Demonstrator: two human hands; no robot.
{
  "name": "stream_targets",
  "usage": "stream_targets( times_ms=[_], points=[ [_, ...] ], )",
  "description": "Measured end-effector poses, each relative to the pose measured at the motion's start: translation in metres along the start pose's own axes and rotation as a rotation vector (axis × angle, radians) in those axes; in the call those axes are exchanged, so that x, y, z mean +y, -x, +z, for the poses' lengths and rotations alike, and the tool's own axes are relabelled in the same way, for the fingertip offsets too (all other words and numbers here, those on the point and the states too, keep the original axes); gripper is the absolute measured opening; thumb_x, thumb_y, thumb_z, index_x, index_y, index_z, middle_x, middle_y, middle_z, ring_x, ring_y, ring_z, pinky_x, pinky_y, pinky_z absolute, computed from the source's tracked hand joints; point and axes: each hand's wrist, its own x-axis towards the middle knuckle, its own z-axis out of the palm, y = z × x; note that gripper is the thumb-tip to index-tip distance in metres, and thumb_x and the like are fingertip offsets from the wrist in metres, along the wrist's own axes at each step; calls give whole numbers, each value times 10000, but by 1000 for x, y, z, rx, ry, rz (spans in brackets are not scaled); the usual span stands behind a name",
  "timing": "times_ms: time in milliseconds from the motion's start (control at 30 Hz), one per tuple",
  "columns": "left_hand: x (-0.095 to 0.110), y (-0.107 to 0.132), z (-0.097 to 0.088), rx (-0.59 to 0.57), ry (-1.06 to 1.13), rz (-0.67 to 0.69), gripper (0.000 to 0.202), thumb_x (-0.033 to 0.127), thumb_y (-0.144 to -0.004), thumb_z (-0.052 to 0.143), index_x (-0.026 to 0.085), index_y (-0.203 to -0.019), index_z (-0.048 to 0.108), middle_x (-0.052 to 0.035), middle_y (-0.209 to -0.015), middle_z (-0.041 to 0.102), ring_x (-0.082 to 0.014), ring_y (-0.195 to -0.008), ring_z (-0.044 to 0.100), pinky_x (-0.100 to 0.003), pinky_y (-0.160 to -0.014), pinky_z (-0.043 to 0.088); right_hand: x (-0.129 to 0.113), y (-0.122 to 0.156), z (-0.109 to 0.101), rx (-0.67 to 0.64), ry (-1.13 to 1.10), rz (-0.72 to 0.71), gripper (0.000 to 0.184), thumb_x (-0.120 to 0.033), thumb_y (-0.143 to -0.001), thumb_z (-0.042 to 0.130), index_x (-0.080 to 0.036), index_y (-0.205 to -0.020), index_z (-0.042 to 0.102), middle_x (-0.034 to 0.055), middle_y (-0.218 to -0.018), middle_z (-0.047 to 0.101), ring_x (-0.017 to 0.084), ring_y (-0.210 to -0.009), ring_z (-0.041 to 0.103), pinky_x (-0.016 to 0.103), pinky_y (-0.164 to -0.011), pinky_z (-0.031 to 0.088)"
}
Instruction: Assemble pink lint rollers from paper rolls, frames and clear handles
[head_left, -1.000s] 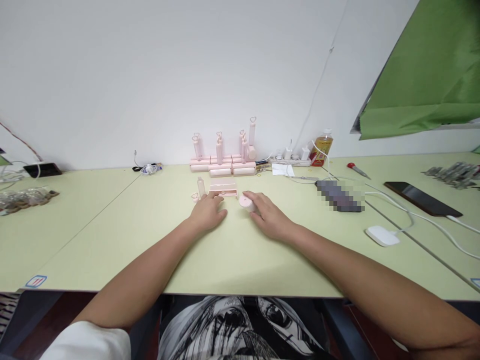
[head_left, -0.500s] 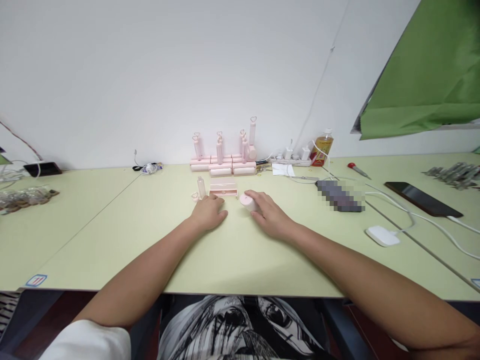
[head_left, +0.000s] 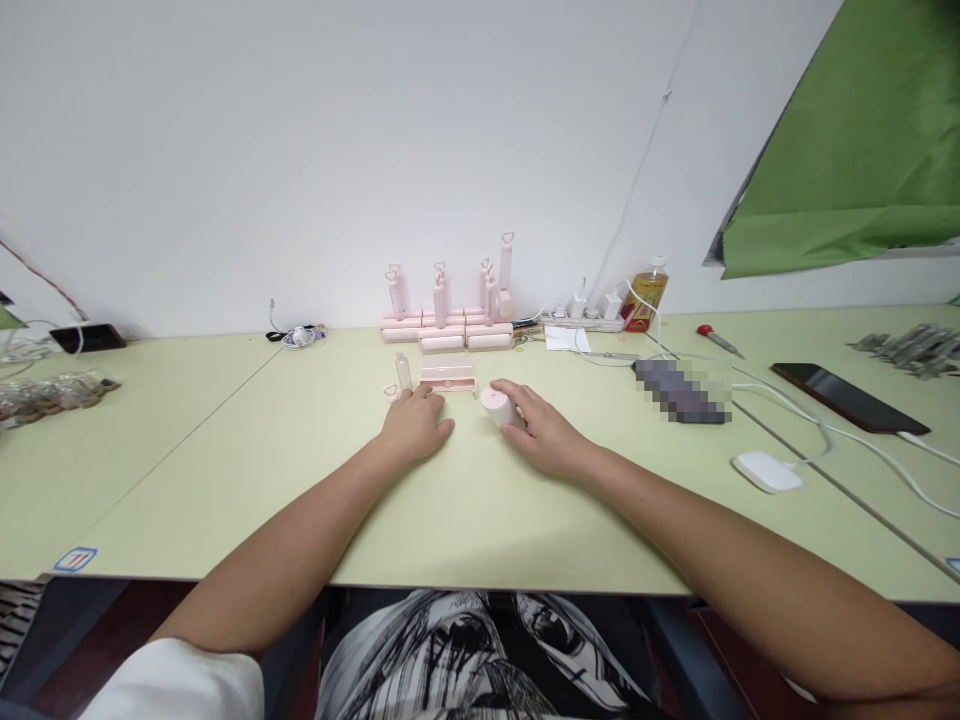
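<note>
My right hand (head_left: 551, 437) is wrapped around a short white roll with a pink end (head_left: 496, 402), tilted toward me. Palm down, my left hand (head_left: 415, 424) lies on the table with fingers stretched forward and thumb apart, nothing seen in its grip. Just beyond its fingertips an open pink case (head_left: 448, 373) lies with its lid raised. A translucent pink handle (head_left: 404, 371) stands upright behind that hand, and a small pink heart-shaped loop (head_left: 390, 391) shows beside it, partly hidden by the fingers.
Several pink rollers with upright heart-topped handles (head_left: 442, 325) stand by the wall. To the right are a power strip (head_left: 592, 323), a drink bottle (head_left: 647, 295), a red screwdriver (head_left: 716, 338), a phone (head_left: 847, 397) and a white charger (head_left: 766, 471) with cables. Bagged parts (head_left: 52, 395) lie far left.
The roll in my right hand has tipped slightly, so more of its white side shows. My left hand stays nearly in place.
</note>
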Motion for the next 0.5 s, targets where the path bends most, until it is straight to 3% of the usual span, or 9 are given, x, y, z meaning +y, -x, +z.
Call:
stream_targets(
  times_ms=[500],
  points=[
    [0, -1, 3, -42, 16, -12, 418, 457, -887, 408, 202, -1139, 623, -132, -1215, 595, -316, -1140, 543, -487, -957, 415, 0, 1, -1, 5, -42, 14, 616, -204, -854, 513, -287, -1437, 333, 101, -1415, 467, 262, -1221, 502, 432, -956, 462]
  ],
)
